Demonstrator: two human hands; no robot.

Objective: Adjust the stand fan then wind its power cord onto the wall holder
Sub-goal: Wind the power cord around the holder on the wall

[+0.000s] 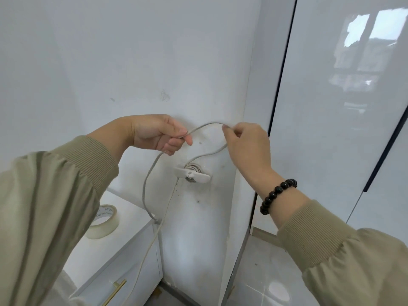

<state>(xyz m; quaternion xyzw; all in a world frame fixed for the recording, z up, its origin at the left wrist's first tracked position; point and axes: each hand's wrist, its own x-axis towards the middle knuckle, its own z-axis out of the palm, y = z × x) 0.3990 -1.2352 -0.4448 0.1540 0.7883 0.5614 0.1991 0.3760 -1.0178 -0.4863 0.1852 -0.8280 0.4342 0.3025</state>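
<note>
A thin grey-white power cord (205,125) arcs between my two hands in front of the white wall. My left hand (159,134) pinches the cord at its left end, and my right hand (247,144) pinches it at the top right. From the right hand the cord curves down to the white wall holder (193,173), where a few turns are wound behind its flat bar. Another length drops from the left hand to the cabinet corner and down toward the floor. The stand fan is out of view.
A white cabinet (132,235) with a brass handle stands low at the left, with a roll of tape (103,221) on top. Glossy white wardrobe doors (331,129) fill the right. Grey floor tiles (265,272) lie below.
</note>
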